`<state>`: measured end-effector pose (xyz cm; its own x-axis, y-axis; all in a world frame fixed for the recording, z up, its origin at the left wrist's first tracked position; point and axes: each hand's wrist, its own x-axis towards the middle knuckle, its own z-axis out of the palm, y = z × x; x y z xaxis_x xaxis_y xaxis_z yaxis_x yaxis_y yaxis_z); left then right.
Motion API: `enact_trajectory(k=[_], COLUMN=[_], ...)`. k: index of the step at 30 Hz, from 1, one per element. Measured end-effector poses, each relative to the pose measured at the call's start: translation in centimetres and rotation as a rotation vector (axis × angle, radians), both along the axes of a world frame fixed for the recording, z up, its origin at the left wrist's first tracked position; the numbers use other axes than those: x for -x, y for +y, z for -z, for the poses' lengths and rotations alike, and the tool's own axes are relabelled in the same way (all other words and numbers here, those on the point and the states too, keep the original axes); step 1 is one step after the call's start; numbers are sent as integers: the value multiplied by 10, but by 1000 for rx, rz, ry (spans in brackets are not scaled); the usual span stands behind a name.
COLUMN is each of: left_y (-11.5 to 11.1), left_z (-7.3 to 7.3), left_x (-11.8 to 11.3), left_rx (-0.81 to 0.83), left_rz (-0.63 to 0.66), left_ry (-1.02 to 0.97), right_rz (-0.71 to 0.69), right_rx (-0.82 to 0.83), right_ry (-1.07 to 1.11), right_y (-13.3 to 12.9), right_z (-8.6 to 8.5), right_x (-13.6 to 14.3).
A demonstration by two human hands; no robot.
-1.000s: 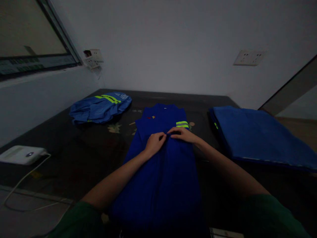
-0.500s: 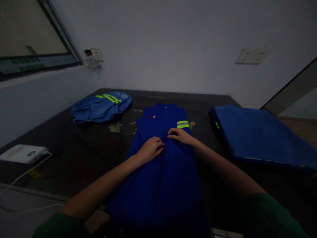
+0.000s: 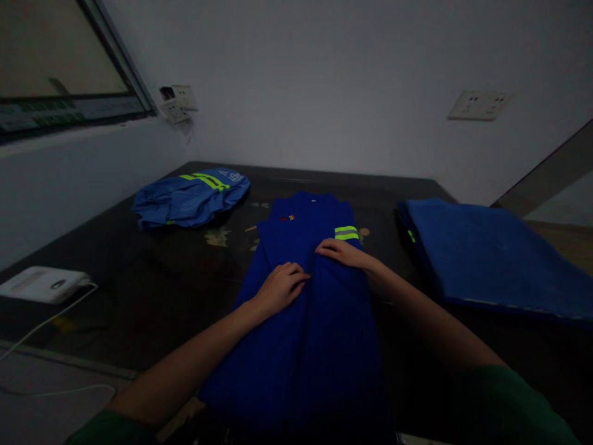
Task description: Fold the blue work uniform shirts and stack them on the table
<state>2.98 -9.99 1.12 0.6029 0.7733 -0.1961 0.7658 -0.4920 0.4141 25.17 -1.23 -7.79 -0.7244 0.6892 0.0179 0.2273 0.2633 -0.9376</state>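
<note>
A dark blue garment [image 3: 338, 321] with a collar, a small chest badge and a yellow-green and grey band lies lengthwise on the dark table [image 3: 157, 272]. My left hand [image 3: 282, 285] rests on its middle, fingers bent and pressed together at the front seam, on the cloth. Slightly farther up and to the right, my right hand [image 3: 340, 252] has its fingertips and thumb closed on the cloth beside the seam, below the band.
At the back left lies a crumpled blue garment [image 3: 185, 201] with bright stripes. Folded blue cloth [image 3: 491, 253] is stacked on the right. A white device [image 3: 44, 285] with a cable sits at the left edge. Sockets [image 3: 479, 105] are on the wall.
My right hand's fingers and thumb have come together on the cloth. My left hand has moved slightly nearer along the seam. The view has shifted a little.
</note>
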Motion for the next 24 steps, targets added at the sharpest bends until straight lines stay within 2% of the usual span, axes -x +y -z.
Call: enact_trajectory(k=[5, 10, 12, 15, 18, 20, 22, 24], left_y=[0, 1, 2, 2, 0, -2, -5, -7], left_z=[-3, -4, -3, -4, -6, -8, -11, -15], left_x=[0, 0, 0, -1, -4, -7, -10, -12], left_rx=[9, 12, 18, 33, 63, 78, 81, 75], left_rz=[59, 62, 63, 49, -56, -118, -121, -88], left_ry=[-21, -34, -37, -54, -100, -120, -110, -76], right_rz=[-46, -29, 23, 167, 390, 495, 491, 429], right_rx=[-153, -197, -226, -261, -256, -241, -219, -209], right_ry=[-56, -157, -183, -101, -33, -93, -202, -321], right_y=[-1, -11, -14, -13, -2, 6, 10, 9], right_z=[4, 2, 1, 2, 6, 11, 16, 22], right_x=[7, 14, 14, 7, -6, -14, -15, -11])
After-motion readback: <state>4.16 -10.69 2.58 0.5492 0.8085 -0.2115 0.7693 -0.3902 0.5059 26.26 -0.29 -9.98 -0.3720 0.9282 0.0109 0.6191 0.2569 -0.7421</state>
